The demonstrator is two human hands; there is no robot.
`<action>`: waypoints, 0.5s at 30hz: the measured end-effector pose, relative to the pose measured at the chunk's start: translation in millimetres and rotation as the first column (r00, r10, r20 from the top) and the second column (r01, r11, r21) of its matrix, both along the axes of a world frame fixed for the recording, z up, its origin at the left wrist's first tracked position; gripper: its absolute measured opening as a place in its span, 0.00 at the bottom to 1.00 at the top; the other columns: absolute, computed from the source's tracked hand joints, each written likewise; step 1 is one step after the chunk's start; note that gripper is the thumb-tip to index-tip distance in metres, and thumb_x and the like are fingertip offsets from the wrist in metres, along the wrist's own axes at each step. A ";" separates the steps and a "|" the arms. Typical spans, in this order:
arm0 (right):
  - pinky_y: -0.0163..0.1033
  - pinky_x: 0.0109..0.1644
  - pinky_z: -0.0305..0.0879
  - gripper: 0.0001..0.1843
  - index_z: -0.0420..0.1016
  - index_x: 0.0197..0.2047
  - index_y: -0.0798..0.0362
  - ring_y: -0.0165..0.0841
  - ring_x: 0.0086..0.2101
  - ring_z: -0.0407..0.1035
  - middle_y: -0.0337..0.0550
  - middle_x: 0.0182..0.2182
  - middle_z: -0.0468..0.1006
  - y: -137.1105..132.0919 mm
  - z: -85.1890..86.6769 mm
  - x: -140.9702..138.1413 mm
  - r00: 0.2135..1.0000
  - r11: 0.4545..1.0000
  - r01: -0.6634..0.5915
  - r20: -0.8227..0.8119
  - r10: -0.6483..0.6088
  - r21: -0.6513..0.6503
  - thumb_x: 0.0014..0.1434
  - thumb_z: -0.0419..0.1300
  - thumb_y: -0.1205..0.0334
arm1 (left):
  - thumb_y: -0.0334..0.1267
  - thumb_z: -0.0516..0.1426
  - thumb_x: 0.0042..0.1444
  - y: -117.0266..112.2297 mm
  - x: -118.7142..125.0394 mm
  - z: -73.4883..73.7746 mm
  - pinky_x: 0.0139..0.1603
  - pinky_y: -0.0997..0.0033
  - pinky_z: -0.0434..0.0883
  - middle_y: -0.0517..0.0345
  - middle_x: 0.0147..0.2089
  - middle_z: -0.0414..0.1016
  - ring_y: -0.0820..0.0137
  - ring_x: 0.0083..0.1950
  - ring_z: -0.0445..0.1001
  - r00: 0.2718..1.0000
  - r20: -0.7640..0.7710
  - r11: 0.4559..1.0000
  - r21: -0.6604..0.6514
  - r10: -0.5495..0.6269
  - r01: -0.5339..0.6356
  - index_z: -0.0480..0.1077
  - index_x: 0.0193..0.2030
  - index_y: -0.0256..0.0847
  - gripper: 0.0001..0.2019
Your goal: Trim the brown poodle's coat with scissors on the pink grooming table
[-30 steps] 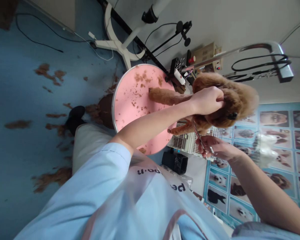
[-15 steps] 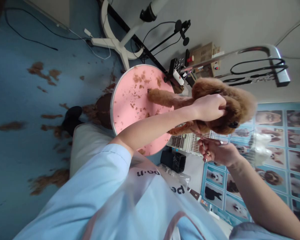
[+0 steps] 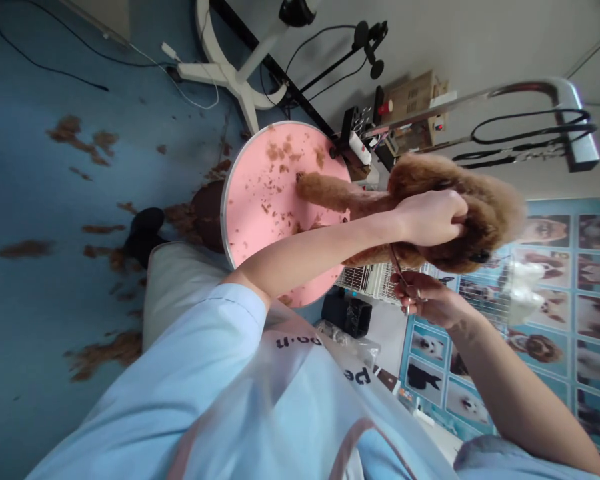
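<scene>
The view is turned sideways, with the floor at the left. A curly brown dog (image 3: 455, 177) stands on a round pink table (image 3: 250, 193) strewn with fur clippings. My left hand (image 3: 433, 217) is closed on the fur of the dog's head, close to its face. A thin pair of scissors (image 3: 401, 277) is in my right hand (image 3: 430, 299), with fingers at the handle rings. Its blades reach the fur below the dog's head, around the neck or chest. My left forearm hides part of the dog's legs and body.
A metal grooming arm (image 3: 525, 90) with a black looped cord extends beside the dog. Behind stands a wire cage (image 3: 380, 283). Brown fur clumps (image 3: 105, 353) lie on the blue floor. A white wheeled stand base (image 3: 230, 77) is near the table, with cables around it.
My right hand and the scissors have moved closer to the fur under the dog's head, and the blades' angle has changed. My left hand keeps its hold. The view has shifted slightly.
</scene>
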State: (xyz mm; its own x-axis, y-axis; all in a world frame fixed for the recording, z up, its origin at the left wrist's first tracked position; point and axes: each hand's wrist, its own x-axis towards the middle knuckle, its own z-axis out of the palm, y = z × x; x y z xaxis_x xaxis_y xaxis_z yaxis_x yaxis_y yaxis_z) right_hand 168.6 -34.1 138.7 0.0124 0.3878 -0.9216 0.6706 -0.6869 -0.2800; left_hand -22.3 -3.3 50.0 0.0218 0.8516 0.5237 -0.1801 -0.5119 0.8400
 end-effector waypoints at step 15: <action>0.35 0.31 0.66 0.25 0.70 0.43 0.55 0.31 0.28 0.70 0.46 0.31 0.74 -1.9 -2.0 -3.1 0.977 0.997 -0.079 0.195 0.082 -0.024 0.41 0.70 0.57 | 0.36 0.52 0.52 -0.7 2.9 0.3 0.31 0.69 0.54 0.55 0.28 0.70 0.74 0.29 0.63 0.999 0.010 0.999 0.019 -0.034 0.034 0.67 0.23 0.36 0.10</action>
